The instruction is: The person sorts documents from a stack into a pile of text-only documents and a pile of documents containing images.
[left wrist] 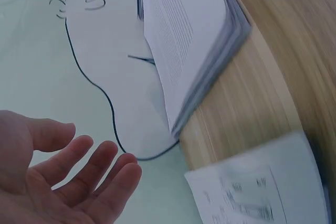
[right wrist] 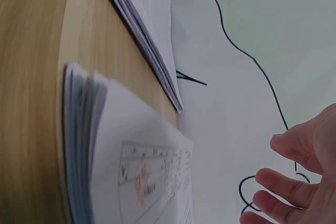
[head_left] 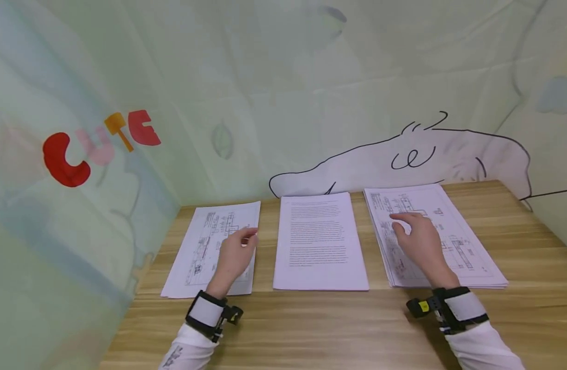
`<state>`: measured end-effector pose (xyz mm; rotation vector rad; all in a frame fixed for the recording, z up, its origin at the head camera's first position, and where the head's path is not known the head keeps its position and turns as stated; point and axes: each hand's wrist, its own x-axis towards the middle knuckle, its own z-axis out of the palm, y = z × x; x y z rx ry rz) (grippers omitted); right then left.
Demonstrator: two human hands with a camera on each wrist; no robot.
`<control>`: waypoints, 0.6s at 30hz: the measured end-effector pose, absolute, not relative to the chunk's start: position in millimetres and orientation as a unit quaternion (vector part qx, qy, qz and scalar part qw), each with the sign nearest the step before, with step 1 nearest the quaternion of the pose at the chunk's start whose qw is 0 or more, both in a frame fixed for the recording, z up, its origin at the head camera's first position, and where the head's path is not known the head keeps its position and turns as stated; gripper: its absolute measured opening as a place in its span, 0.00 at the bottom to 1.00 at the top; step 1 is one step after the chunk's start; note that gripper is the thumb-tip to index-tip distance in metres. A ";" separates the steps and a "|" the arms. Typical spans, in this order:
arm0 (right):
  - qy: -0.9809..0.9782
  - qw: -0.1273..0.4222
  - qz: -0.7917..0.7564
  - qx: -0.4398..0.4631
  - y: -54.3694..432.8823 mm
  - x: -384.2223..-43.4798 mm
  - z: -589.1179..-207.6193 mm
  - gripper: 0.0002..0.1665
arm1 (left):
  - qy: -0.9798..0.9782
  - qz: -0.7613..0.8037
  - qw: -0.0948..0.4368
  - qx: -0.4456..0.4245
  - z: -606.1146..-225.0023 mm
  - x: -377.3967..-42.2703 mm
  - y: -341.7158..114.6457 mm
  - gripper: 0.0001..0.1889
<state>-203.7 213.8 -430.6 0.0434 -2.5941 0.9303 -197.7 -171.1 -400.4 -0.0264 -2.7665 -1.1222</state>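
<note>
Three stacks of printed paper lie side by side on a wooden table. My left hand (head_left: 237, 254) hovers above the right part of the left paper stack (head_left: 205, 246), which bears line drawings. In the left wrist view its fingers (left wrist: 105, 177) are loosely bent and hold nothing. The middle paper stack (head_left: 318, 241) carries rows of text and has no hand on it. Over the right paper stack (head_left: 459, 236), also printed with drawings, is my right hand (head_left: 419, 244), thumb and fingers apart with nothing between them. Red marks show on this stack in the right wrist view.
The wooden table (head_left: 329, 329) extends in front of the stacks and to the right. Behind it hangs a pale green printed cloth (head_left: 311, 103) with a cartoon outline; another cloth side with "CUTE" letters (head_left: 66, 159) stands at the left. Both wrists wear strapped cameras (head_left: 422, 307).
</note>
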 end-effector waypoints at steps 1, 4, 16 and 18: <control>-0.924 0.186 0.333 0.021 208.8 -202.4 -429.4 0.17 | -0.925 -0.370 0.080 -0.001 -399.4 -198.2 -180.6 0.17; -0.924 0.171 0.339 0.039 193.0 -199.5 -427.4 0.17 | -0.932 -0.352 0.081 0.021 -394.8 -201.0 -205.9 0.18; -0.903 0.150 0.383 0.121 127.9 -194.5 -433.9 0.19 | -0.950 -0.298 0.021 0.092 -388.6 -202.2 -271.5 0.23; -0.903 0.137 0.386 0.130 116.1 -193.8 -433.8 0.20 | -0.953 -0.286 0.010 0.096 -393.9 -201.4 -279.4 0.24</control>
